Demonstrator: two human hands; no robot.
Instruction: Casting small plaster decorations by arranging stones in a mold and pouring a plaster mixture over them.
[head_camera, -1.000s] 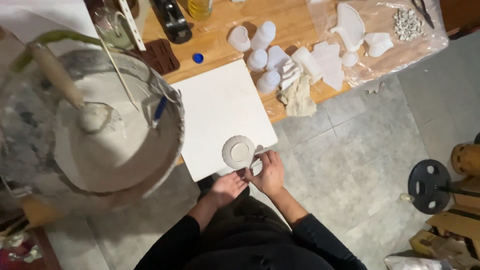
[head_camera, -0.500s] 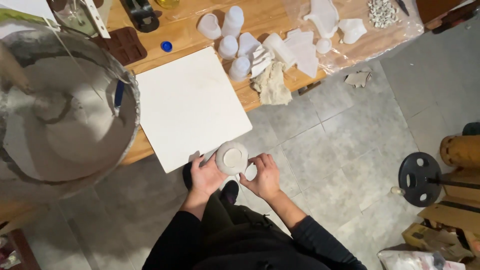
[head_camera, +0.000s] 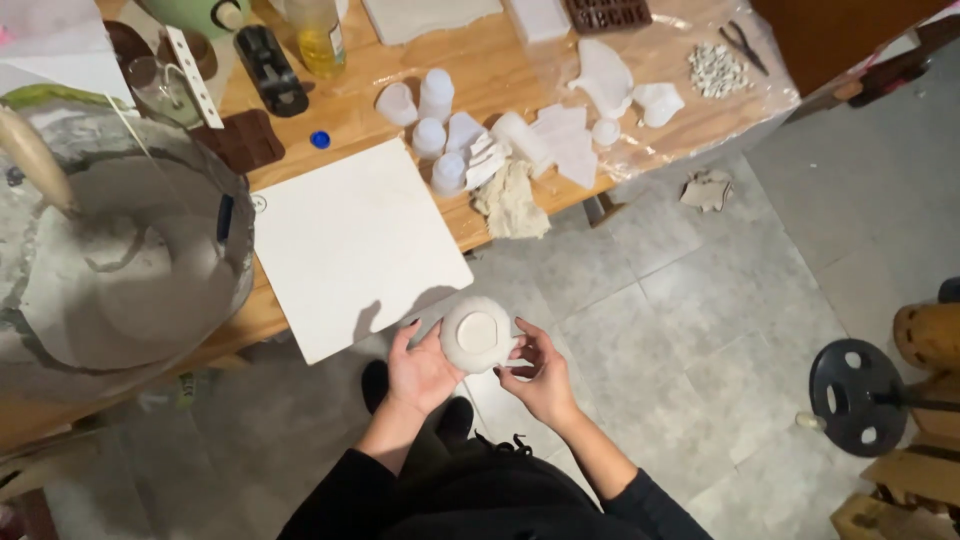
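My left hand (head_camera: 420, 370) cradles a small round white clay bowl (head_camera: 477, 333), held upside down so its flat base faces up, just off the near edge of the wooden table (head_camera: 520, 70). My right hand (head_camera: 540, 372) touches the bowl's right side and pinches a thin white tool against it. A square white board (head_camera: 350, 245) lies on the table right in front of the bowl. Both sleeves are black.
A large clear bowl of grey slip (head_camera: 120, 270) with a wooden handle sits at the left. Small white cups (head_camera: 435, 115), clay pieces, a crumpled rag (head_camera: 510, 200), a bottle and chocolate moulds crowd the table. A black weight plate (head_camera: 855, 395) lies on the tiled floor at right.
The view has shifted right and down. My hands and the clay bowl have come a little off the board's corner, towards my body, still turning the bowl between them.
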